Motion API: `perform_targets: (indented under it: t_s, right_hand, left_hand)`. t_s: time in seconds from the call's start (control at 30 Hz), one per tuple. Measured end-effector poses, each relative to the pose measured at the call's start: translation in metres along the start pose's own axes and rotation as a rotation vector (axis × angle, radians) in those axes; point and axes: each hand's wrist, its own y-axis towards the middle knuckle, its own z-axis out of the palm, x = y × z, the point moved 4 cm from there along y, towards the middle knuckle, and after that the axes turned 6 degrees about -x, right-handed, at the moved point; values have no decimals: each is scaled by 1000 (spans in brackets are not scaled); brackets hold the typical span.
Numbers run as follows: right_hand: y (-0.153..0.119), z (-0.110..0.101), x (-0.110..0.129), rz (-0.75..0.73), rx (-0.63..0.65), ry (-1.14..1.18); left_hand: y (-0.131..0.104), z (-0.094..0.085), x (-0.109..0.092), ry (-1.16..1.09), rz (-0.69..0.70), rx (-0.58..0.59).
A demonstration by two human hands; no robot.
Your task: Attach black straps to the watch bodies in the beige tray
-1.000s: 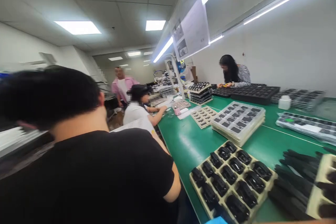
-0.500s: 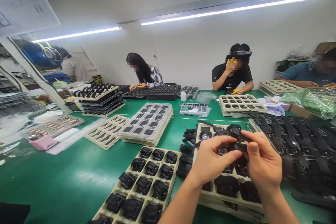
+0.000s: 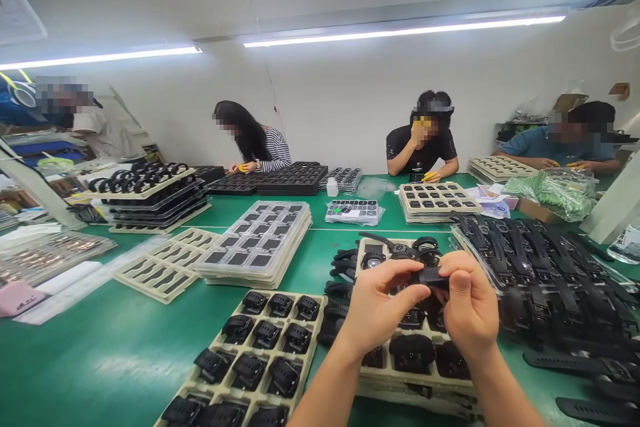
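Note:
Between my two hands is a black watch (image 3: 433, 275), held above a cream tray (image 3: 395, 380) of black watches. My left hand (image 3: 383, 300) pinches its left side between thumb and fingers. On its right side, the fingers of my right hand (image 3: 470, 303) are closed round it, and part of the watch is hidden by them. A second cream tray (image 3: 235, 355) with rolled-up black watches in its compartments lies to the left of my left hand. To the right, rows of black watches (image 3: 530, 260) lie flat with straps stretched out.
Stacked clear trays (image 3: 255, 240) and a cream tray of dark strips (image 3: 165, 263) stand left of centre. Behind are a small white bottle (image 3: 332, 187), a stack of cream trays (image 3: 437, 203) and green plastic bags (image 3: 550, 193). Several people sit or stand across the green table (image 3: 100, 360).
The view has turned to the right, so things appear farther left. The held watch now shows more plainly between my hands, which have drawn slightly closer together.

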Motion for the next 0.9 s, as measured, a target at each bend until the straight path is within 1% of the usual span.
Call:
perform_targets:
  t_s: [0.1, 0.17, 0.23, 0.27, 0.3, 0.4, 0.47, 0.5, 0.57, 0.67, 0.77, 0.83, 0.9]
  right_hand:
    - [5, -2, 1, -29, 116, -62]
    - [7, 0, 3, -49, 205, -118]
    - [7, 4, 4, -55, 267, -165]
    - [6, 6, 4, -50, 269, -167]
    - [4, 7, 4, -40, 244, -156]
    - [0, 5, 1, -4, 79, -91]
    - [-1, 3, -1, 14, 9, -65]
    - [-1, 2, -2, 23, 8, -54]
    - [2, 0, -3, 42, 63, -31]
    - [7, -2, -2, 56, 167, -53]
    - [10, -1, 0, 50, 228, -113]
    - [9, 0, 1, 37, 212, -117]
    - [7, 0, 0, 39, 130, -96]
  left_hand:
    - [2, -3, -3, 63, 28, 9]
    - [3, -5, -4, 108, 44, 7]
    - [3, -7, -5, 107, 40, -10]
    - [4, -7, -4, 74, 28, -22]
    - [4, -7, -3, 19, 13, -31]
    - [4, -1, 2, -159, -38, -37]
    - [4, 2, 4, -180, -56, -60]
    - [4, 3, 5, -159, -56, -81]
    - [4, 3, 5, -112, -54, -114]
    - [4, 1, 5, -91, -55, -117]
    - [4, 0, 6, -86, -50, -134]
    - [4, 1, 8, -146, -70, -134]
    - [3, 4, 10, -252, -109, -114]
